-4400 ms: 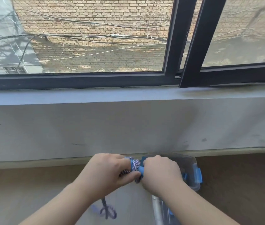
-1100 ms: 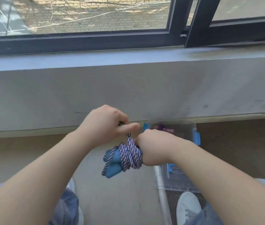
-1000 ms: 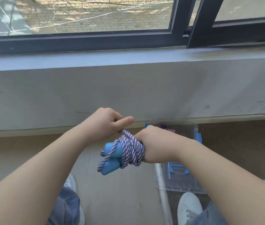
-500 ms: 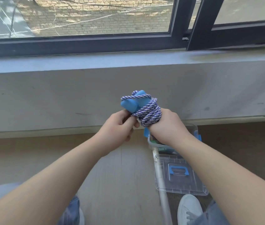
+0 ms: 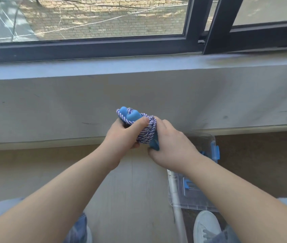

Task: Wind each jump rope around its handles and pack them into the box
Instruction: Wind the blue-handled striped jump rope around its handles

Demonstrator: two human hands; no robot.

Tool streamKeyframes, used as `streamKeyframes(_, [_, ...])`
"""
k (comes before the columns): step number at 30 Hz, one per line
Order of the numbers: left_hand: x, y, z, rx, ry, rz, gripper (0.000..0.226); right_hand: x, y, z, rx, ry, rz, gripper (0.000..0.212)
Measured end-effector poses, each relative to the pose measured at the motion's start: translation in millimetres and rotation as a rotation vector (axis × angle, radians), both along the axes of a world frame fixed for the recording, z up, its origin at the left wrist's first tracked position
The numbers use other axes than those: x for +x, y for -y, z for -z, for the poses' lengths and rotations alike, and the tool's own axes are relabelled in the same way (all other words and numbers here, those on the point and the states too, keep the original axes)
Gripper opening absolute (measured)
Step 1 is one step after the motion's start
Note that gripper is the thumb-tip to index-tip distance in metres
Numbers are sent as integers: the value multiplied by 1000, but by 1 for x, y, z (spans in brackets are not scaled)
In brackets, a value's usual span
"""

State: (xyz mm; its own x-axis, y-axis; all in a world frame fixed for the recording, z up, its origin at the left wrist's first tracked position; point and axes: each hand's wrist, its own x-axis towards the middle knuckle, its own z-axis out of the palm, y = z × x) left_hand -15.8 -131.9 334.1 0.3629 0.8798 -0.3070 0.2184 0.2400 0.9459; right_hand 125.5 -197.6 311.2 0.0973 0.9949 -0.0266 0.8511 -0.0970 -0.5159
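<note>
One head cam, wide-angle, fwd & down, window sill (image 5: pixel 139 69) close ahead, likely lens-bowed.

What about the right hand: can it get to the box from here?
Probably yes. The box stands open under the right hand, its lid off; nothing shows between. The left hand also holds the rope.

Both bare forearms reach forward and converge. The left hand (image 5: pixel 124 135) curls round the wound jump rope (image 5: pixel 147 133), thumb laid across the coils; the right hand (image 5: pixel 172 146) grips its lower end, back toward the camera, fingers seemingly tucked underneath
</note>
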Motion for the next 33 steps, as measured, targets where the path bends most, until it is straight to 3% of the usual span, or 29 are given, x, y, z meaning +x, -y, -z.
streamKeyframes(2, [-3,-3,1,133,-56,35,27,6,-2,-7,-38,-228,-31,61])
streamKeyframes(5, [-4,0,1,271,-114,143,28,17,-10,-17,18,-602,172,61])
streamKeyframes(8, [-3,9,-1,346,-70,294,34,19,-15,-23,-9,-794,216,39])
streamKeyframes(13, [-2,12,0,402,-67,362,44,24,-13,-18,16,-724,176,34])
streamKeyframes(18, [-1,7,8,453,-74,210,52,26,-15,-19,84,-799,203,16])
streamKeyframes(26, [2,14,17,399,-88,100,50,34,-17,-11,170,-605,270,11])
streamKeyframes(33, [7,16,11,345,-99,-69,44,21,-15,-10,49,-657,249,31])
